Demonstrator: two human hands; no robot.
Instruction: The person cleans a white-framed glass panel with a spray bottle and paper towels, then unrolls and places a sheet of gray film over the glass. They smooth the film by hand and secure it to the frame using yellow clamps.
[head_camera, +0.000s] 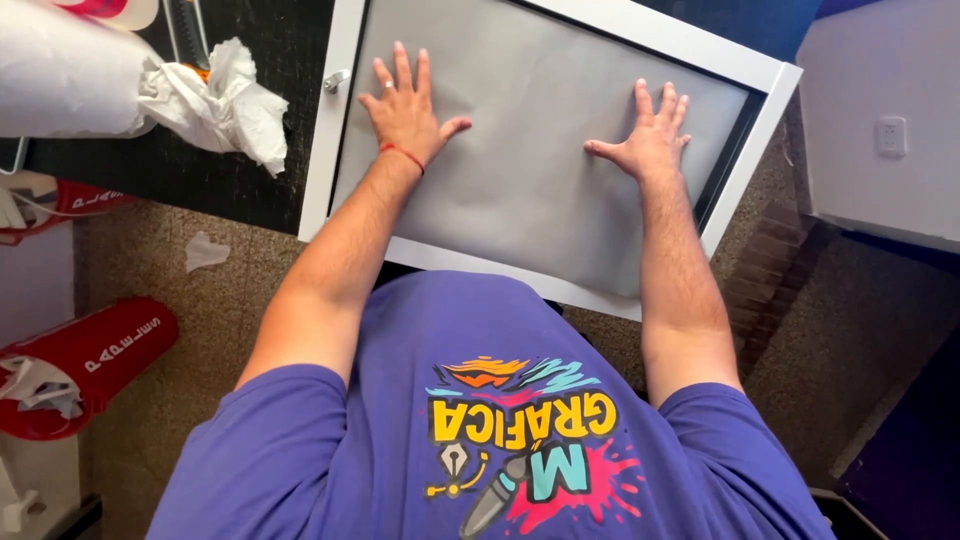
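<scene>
— What are the hands doing in the head view?

— Both are lying open, fingers spread, gripping nothing. The left hand (405, 108), wearing a ring and a thin red wrist cord, is pressing flat on the large grey sheet (520, 170). The right hand (650, 140) is pressing the same sheet further right.

— And where is that sheet sitting?

— It is lying inside the white rectangular frame (322, 150), covering nearly all of it, on the black bench (240, 190).

— Anything lying beside it?

— Crumpled white paper (225, 95) is resting left of the frame, and a red cylindrical roll (95, 355) is lying on the speckled floor (210, 320).
</scene>
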